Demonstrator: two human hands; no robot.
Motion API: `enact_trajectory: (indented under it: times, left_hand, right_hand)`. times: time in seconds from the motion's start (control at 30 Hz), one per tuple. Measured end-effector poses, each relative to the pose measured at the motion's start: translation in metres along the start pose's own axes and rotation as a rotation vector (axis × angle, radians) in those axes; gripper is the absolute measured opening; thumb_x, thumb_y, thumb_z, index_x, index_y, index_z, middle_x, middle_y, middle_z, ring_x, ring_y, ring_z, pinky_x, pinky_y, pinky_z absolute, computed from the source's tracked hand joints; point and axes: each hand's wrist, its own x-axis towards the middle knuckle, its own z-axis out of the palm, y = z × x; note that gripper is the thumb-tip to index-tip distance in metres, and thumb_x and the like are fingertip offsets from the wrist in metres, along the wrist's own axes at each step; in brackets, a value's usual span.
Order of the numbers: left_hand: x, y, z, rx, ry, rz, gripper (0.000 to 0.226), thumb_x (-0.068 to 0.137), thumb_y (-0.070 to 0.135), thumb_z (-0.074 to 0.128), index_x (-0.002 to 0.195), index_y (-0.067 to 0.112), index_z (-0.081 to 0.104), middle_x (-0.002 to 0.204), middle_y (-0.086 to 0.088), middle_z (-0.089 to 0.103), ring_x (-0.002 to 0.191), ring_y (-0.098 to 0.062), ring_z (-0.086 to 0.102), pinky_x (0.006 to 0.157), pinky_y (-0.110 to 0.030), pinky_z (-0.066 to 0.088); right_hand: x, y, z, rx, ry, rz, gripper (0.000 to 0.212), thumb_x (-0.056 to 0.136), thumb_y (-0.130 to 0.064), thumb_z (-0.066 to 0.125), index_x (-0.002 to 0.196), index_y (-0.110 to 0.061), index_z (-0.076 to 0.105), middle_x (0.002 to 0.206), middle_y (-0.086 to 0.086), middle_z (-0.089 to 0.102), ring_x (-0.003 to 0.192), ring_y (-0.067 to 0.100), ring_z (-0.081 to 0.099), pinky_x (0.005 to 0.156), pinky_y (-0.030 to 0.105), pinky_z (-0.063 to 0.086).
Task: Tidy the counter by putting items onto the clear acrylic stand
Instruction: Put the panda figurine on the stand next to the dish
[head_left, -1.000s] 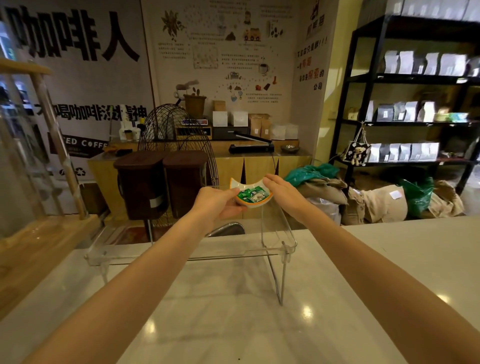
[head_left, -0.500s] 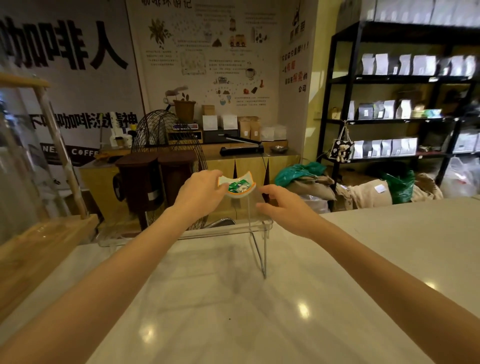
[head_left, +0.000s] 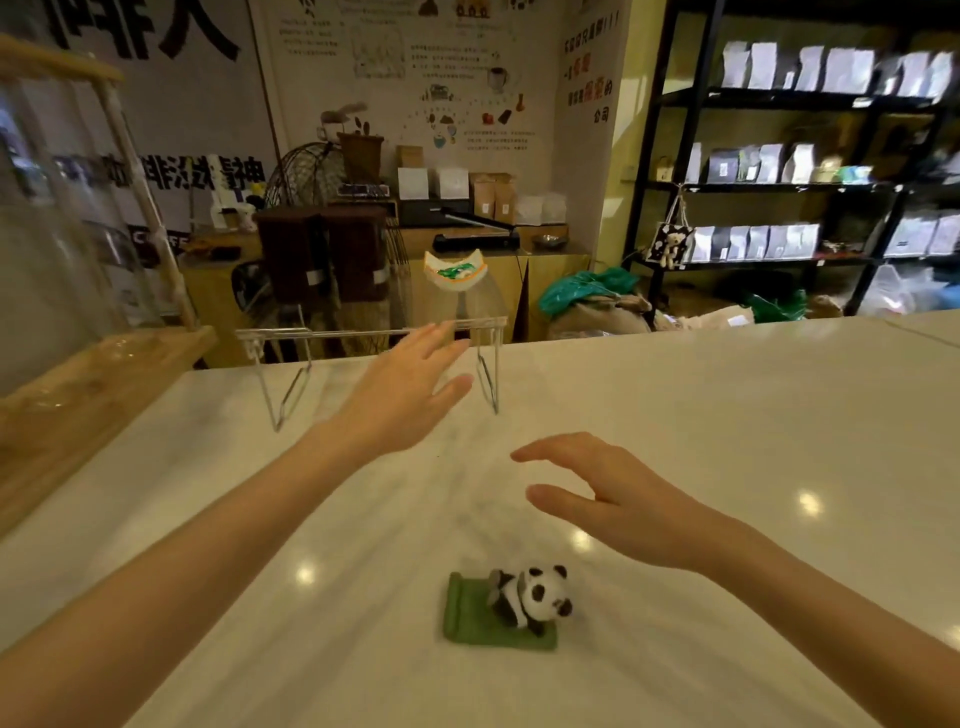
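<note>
The clear acrylic stand (head_left: 291, 335) stands at the far edge of the white counter (head_left: 701, 431). A small curved white dish (head_left: 456, 271) with an orange rim and green packets inside rests on the stand's right end. My left hand (head_left: 405, 389) hovers open just in front of the stand, below the dish and apart from it. My right hand (head_left: 608, 493) is open over the middle of the counter, fingers pointing left. A small panda figure on a green mat (head_left: 511, 608) lies on the counter near me, below my right hand.
A wooden board (head_left: 78, 395) with a glass case lies at the left. Behind the counter are brown bins (head_left: 322, 254), a wire fan, a wooden sideboard with boxes, sacks on the floor and a black shelf (head_left: 779, 182) of bags.
Both hands let go of the dish, which now rests on the stand, and drew back toward me. The view tilted down, bringing the panda figure into sight.
</note>
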Motion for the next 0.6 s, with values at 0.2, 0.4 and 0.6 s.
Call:
enact_trajectory:
  times: [0.2,0.4,0.6]
  left_hand:
    - [-0.076,0.010,0.022,-0.203,-0.176,-0.033,0.050,0.093,0.042,0.035,0.140,0.030,0.028,0.156,0.005,0.018,0.143,-0.013,0.014,0.116,-0.032,0.012]
    - [-0.133,0.011,0.033,-0.343,-0.284,-0.062,0.046,0.091,0.041,0.041,0.135,0.030,0.039,0.152,0.004,0.028,0.140,-0.011,0.023,0.116,-0.030,0.017]
    - [-0.159,0.016,0.038,-0.374,-0.210,0.040,0.037,0.081,0.028,0.065,0.117,0.022,0.062,0.126,0.002,0.061,0.109,0.003,0.050,0.089,0.000,0.031]
  right_hand:
    - [-0.031,-0.009,0.019,0.067,-0.088,0.016,0.041,0.090,-0.043,0.047,0.129,-0.029,0.047,0.132,-0.011,0.051,0.110,-0.001,0.040,0.094,0.016,0.031]
    - [-0.044,-0.011,0.033,0.119,-0.088,0.023,0.038,0.087,-0.041,0.054,0.120,-0.025,0.055,0.103,-0.018,0.055,0.081,-0.008,0.053,0.067,0.007,0.040]
    - [-0.046,-0.009,0.042,0.198,-0.017,0.066,0.029,0.084,-0.031,0.061,0.113,-0.023,0.060,0.105,-0.010,0.060,0.077,0.002,0.053,0.063,0.001,0.039]
